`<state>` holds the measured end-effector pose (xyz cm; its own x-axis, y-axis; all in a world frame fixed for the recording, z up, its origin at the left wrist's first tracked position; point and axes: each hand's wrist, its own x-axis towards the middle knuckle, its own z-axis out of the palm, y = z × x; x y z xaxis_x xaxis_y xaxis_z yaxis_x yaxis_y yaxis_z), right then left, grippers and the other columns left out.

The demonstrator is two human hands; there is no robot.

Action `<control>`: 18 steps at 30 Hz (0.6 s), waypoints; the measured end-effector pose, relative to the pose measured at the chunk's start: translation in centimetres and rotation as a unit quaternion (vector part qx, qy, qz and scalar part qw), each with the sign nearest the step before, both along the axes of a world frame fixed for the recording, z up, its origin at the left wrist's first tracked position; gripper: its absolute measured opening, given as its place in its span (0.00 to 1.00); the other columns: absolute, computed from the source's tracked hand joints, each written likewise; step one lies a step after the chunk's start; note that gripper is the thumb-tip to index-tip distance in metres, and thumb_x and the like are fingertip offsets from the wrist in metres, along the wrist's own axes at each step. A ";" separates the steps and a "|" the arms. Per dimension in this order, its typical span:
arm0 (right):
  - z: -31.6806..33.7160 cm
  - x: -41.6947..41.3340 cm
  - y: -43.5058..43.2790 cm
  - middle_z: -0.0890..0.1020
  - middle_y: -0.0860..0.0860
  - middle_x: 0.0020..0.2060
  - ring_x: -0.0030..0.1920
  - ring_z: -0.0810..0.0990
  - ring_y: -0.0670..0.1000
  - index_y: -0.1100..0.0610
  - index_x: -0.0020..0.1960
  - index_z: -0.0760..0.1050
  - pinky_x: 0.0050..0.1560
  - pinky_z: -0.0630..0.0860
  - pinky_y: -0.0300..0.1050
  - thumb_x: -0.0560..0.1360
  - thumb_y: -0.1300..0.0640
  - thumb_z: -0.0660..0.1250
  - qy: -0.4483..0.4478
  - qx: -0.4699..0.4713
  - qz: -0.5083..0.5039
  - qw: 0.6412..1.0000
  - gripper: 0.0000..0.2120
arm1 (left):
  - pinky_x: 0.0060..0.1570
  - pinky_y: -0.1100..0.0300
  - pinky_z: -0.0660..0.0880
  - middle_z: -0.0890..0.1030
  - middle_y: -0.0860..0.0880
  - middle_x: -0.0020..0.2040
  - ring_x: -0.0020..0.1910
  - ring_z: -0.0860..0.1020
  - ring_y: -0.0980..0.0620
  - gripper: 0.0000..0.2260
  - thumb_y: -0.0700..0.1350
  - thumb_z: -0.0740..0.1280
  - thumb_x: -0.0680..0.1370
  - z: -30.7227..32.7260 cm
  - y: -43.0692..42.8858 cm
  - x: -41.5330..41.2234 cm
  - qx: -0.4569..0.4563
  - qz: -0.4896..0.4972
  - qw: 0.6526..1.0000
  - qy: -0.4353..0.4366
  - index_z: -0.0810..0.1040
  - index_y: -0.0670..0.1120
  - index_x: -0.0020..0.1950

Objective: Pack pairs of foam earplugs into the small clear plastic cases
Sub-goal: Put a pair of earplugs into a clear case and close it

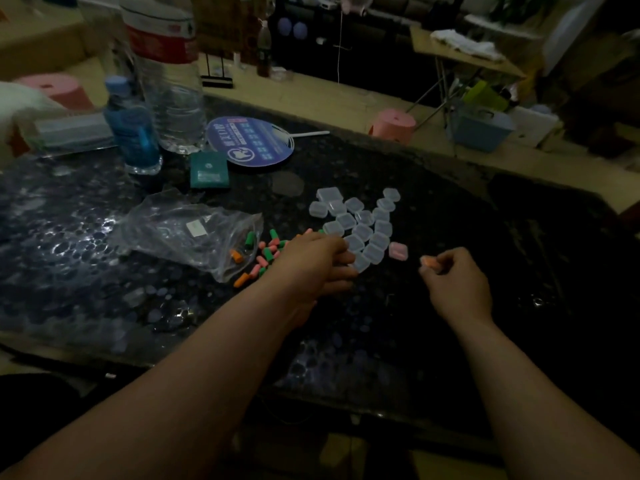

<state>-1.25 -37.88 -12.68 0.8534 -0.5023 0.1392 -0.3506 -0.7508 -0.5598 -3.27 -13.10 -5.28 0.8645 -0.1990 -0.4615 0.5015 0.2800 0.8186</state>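
Head view, left hand [313,258]: fingers curled over the nearest clear cases [358,223], grip unclear.
Right hand [457,282]: pinched shut around orange earplug [429,262].

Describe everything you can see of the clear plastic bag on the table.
The clear plastic bag lies crumpled and flattened on the dark table, left of the loose earplugs. It is thin, glossy film with a small pale label. Its open mouth faces the pile, an orange earplug just inside. Neither hand touches it.
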 end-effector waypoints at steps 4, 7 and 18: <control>-0.9 1.5 -0.4 0.83 0.49 0.50 0.50 0.83 0.54 0.47 0.50 0.73 0.48 0.81 0.52 0.76 0.48 0.77 -0.004 -0.055 0.027 0.998 0.13 | 0.35 0.55 0.61 0.66 0.46 0.39 0.35 0.64 0.50 0.06 0.38 0.60 0.83 -0.1 0.1 0.5 -0.026 0.016 0.999 0.022 0.69 0.49 0.51; -1.4 1.7 -0.1 0.83 0.50 0.51 0.52 0.82 0.55 0.46 0.51 0.74 0.51 0.82 0.54 0.75 0.47 0.78 -0.013 -0.061 0.046 0.997 0.13 | 0.36 0.55 0.66 0.69 0.44 0.40 0.37 0.68 0.48 0.07 0.38 0.61 0.83 -0.2 0.2 0.6 0.001 0.018 1.000 0.025 0.72 0.48 0.48; -1.6 1.5 -0.4 0.82 0.50 0.53 0.53 0.81 0.55 0.47 0.58 0.77 0.52 0.82 0.55 0.78 0.46 0.73 -0.010 -0.051 0.079 0.996 0.11 | 0.35 0.57 0.63 0.68 0.44 0.42 0.36 0.67 0.50 0.05 0.39 0.61 0.83 0.3 0.7 -0.2 -0.005 0.000 1.000 0.024 0.70 0.48 0.52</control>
